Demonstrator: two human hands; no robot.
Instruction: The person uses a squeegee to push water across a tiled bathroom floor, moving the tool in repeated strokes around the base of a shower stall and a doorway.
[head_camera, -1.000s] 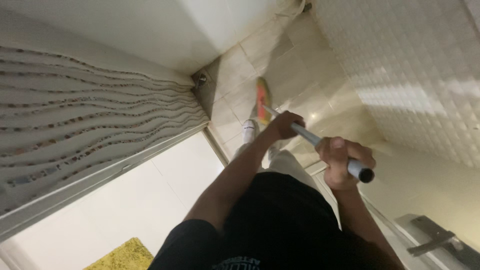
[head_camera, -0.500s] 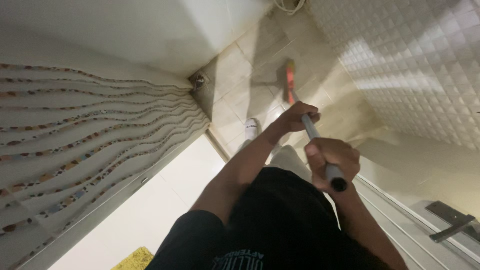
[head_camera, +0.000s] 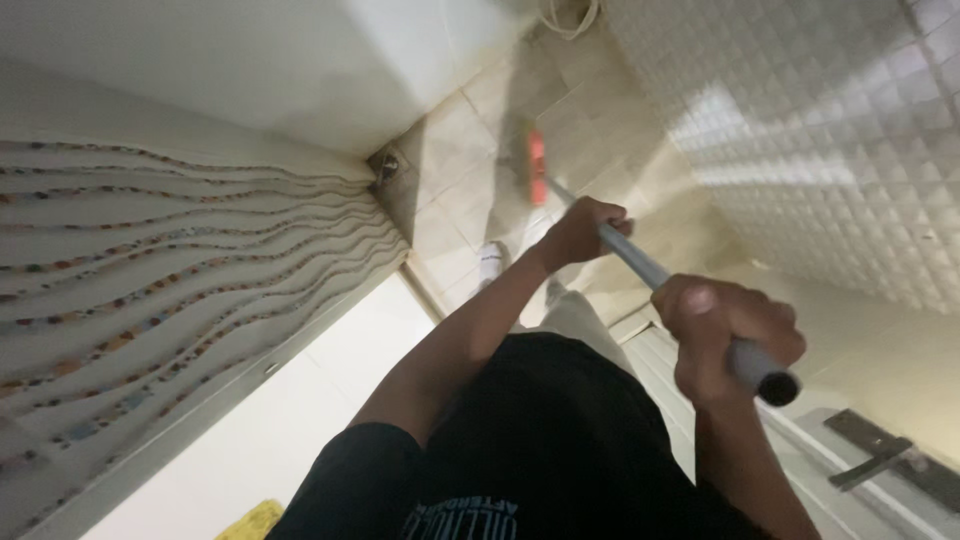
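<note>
A person in a black shirt stands at the threshold of a tiled shower stall, both bare hands wrapped around the long grey metal handle (head_camera: 640, 258) of a floor brush. The left hand (head_camera: 585, 230), at centre frame, is closed around the middle of the shaft; the right hand (head_camera: 725, 335), lower right, is clamped in a fist near the dark capped end, which sticks out just past the knuckles. The shaft runs diagonally from lower right to upper centre, where the orange brush head (head_camera: 537, 167), blurred and narrow, rests on the beige tiled floor (head_camera: 470, 150). That floor is a narrow strip hemmed in on every side: a white wall (head_camera: 300, 60) across the upper left, a wall of small square glossy white tiles (head_camera: 800, 130) filling the upper right, and a pale wall with wavy bands of coloured mosaic (head_camera: 150, 260) at left. A small floor drain (head_camera: 384, 170) sits in the corner where these walls meet, well left of the brush head. A white-socked foot (head_camera: 490, 262) stands on the tiles below the brush, just beside the pale sill. A metal door handle (head_camera: 868, 450) shows at lower right, and a scrap of yellow mat (head_camera: 250, 520) at the bottom edge.
</note>
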